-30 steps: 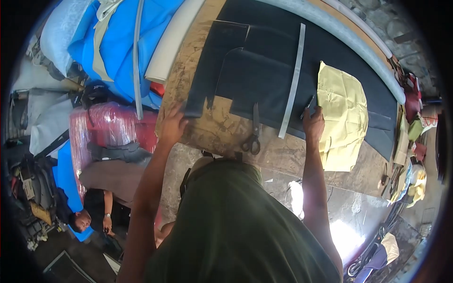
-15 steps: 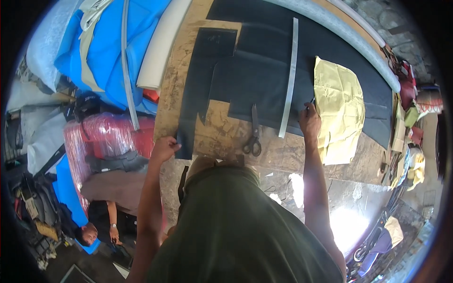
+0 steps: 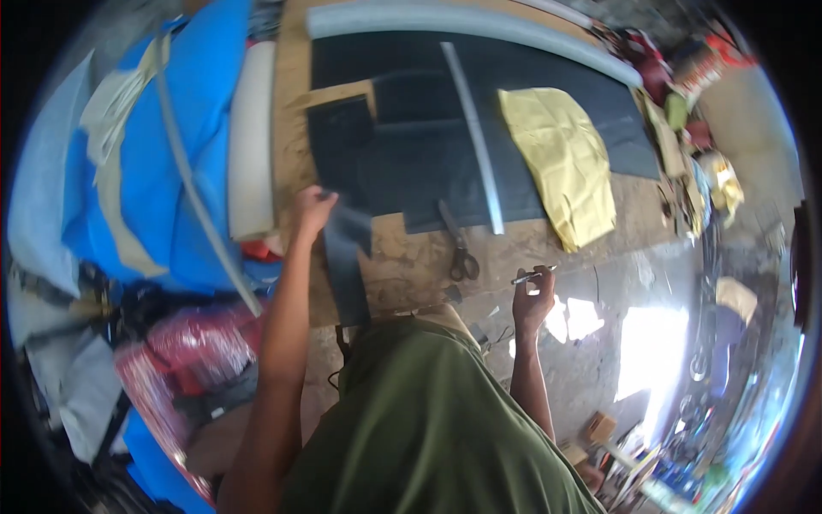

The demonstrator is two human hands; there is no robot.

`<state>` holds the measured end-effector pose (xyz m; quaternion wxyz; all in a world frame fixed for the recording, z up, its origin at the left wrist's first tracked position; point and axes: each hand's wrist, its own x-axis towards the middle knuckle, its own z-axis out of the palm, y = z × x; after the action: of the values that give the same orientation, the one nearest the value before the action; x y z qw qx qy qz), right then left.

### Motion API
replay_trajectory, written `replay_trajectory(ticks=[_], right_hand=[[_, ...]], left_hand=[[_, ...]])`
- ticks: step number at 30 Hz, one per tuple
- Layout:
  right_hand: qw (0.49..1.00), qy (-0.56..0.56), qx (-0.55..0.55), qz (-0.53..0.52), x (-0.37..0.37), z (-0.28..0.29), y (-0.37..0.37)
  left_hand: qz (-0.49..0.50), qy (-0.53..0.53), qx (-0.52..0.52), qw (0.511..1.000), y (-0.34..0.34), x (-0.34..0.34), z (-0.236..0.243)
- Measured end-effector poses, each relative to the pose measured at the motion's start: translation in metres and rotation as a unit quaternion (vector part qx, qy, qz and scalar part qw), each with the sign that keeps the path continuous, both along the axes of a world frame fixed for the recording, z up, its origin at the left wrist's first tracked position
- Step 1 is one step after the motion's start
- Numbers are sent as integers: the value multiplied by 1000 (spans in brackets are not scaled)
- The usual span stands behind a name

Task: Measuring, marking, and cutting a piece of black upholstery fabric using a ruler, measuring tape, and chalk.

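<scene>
My left hand (image 3: 315, 211) is closed at the left edge of a narrow black sheet piece (image 3: 344, 278), pinching it. The piece hangs toward me over the table's near edge and looks blurred near my fingers. My right hand (image 3: 534, 300) is closed around a slim pen (image 3: 527, 277), held off the table's near edge. Black-handled scissors (image 3: 463, 261) lie on the wood between my hands. A metal ruler (image 3: 476, 141) lies across the large black sheet (image 3: 419, 163). To its right rests a creased yellow paper pattern (image 3: 561, 163) with a rounded top.
A pale roll (image 3: 462, 21) lies along the table's (image 3: 411, 257) far side, and a cream roll (image 3: 251, 146) at the left. Blue sheeting (image 3: 205, 103) and a red plastic-wrapped bundle (image 3: 201, 343) stand farther left. Brown scraps (image 3: 676, 197) sit at the right end.
My right hand has left the yellow pattern and moved toward me with the pen. My left hand has moved farther up the narrow black piece, which has slid toward me. The view has shifted.
</scene>
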<state>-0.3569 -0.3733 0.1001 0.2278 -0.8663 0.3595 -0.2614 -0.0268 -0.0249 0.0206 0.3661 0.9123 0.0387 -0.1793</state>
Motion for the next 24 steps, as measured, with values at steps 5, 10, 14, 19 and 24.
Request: replay_trajectory(ticks=[5,10,14,19,24], right_hand=[[986,-31,-3,-165,-75,-11,-29],[955,-49,-84,-280,-104,-19,-62],[935,-50,-34,-351,-106,-27,-127],[939,-176,1,-294,-91,-65,-283],[972,-164,85,-144,4,-93,-505]], left_hand=[[-142,-345,-65,925,-21,-19,95],[-236,-462,-155,841,-60,-40,223],[-146,-364,-218,894,-90,-48,240],[-142,-366,-351,850,-222,-100,261],[-161,-401,-422,797,-353,-126,194]])
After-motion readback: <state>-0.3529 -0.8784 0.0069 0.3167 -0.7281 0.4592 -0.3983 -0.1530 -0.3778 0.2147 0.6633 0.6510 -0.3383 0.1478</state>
